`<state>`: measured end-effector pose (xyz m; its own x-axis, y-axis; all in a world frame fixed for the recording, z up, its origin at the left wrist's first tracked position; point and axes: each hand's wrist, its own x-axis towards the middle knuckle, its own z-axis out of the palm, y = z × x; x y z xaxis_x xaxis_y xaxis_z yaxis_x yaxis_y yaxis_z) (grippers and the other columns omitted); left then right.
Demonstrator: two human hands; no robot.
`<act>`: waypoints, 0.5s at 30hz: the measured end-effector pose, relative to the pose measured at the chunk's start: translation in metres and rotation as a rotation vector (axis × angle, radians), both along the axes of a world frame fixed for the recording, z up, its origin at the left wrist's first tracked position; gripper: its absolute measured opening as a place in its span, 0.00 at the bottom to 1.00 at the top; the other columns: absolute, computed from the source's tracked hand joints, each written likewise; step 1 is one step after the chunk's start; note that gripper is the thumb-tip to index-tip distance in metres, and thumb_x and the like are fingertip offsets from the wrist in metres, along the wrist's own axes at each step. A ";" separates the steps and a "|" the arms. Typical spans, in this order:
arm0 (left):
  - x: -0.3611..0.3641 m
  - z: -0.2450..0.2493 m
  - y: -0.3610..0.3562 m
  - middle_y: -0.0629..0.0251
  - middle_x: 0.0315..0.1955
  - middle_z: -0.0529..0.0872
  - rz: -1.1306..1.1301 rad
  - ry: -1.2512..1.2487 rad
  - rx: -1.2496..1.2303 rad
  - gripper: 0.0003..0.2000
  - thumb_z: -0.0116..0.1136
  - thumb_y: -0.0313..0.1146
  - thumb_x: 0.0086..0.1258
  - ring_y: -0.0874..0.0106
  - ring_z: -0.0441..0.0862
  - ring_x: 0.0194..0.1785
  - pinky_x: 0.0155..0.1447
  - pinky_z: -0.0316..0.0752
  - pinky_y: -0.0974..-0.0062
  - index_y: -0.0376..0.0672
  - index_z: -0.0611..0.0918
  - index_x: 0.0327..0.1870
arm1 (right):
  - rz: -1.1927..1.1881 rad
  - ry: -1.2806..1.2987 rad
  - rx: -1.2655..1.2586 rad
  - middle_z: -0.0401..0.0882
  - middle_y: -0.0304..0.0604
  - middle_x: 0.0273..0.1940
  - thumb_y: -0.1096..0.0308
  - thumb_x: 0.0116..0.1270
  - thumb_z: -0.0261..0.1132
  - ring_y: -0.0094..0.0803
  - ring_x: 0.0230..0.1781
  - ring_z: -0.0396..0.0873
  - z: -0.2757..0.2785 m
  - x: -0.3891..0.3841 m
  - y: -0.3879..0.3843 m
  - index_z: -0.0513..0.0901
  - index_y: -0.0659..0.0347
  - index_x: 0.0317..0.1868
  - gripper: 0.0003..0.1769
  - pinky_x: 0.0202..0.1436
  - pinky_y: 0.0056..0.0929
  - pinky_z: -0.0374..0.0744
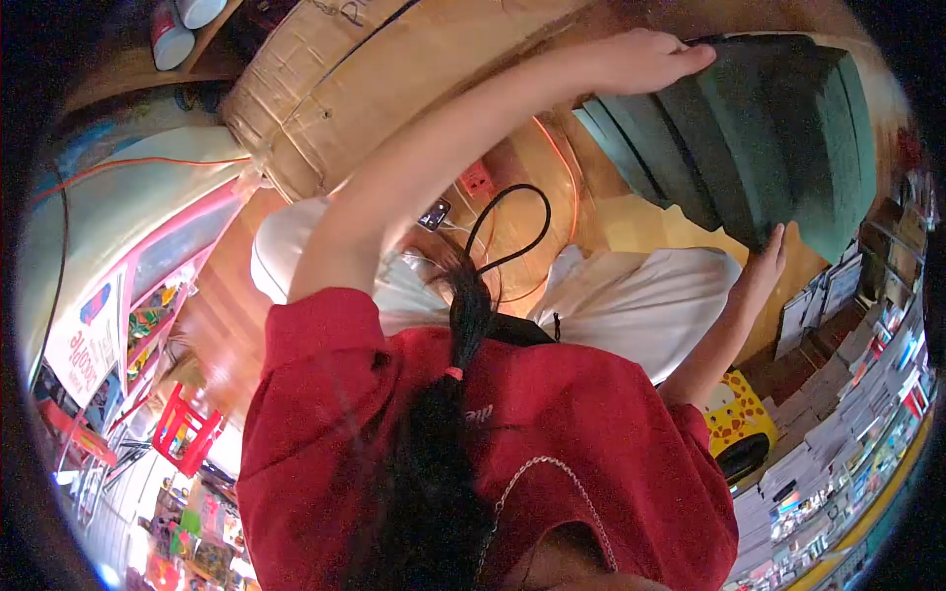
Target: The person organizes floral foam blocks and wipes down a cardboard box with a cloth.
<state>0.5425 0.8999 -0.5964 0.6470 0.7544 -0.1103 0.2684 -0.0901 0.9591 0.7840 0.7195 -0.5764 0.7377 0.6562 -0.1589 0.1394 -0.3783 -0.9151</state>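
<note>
A stack of dark green sheets or panels (729,128) stands fanned in slightly separated layers at the upper right. My left hand (650,61), at the end of an arm stretched across the view, grips its upper left edge, thumb and fingers close together. At the lower edge my right hand (767,261) holds the stack from the other side, its fingertips partly hidden against the layers. Beneath the stack lies a pale yellow sheet (660,222) on the wooden floor.
A large cardboard box (345,89) is at the upper left. Around my white-trousered legs lie a black cable loop (512,189), a red socket block (477,179) and a phone (435,214). A yellow giraffe-patterned item (734,414) and stacked papers (838,433) are right, a red stool (185,430) left.
</note>
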 end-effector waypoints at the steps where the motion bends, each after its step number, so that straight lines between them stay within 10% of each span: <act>1: -0.001 -0.004 0.005 0.51 0.53 0.77 -0.010 -0.058 0.027 0.33 0.28 0.63 0.69 0.55 0.70 0.60 0.64 0.64 0.65 0.46 0.79 0.54 | -0.019 -0.016 0.003 0.66 0.51 0.61 0.51 0.68 0.54 0.36 0.59 0.67 0.000 -0.001 0.000 0.63 0.71 0.64 0.34 0.63 0.31 0.63; 15: -0.034 0.010 -0.010 0.51 0.55 0.76 -0.104 -0.059 0.019 0.37 0.29 0.66 0.67 0.56 0.71 0.60 0.64 0.65 0.66 0.41 0.76 0.56 | 0.070 -0.237 -0.110 0.68 0.53 0.59 0.52 0.71 0.47 0.38 0.58 0.67 0.007 -0.007 -0.015 0.66 0.74 0.61 0.31 0.64 0.31 0.61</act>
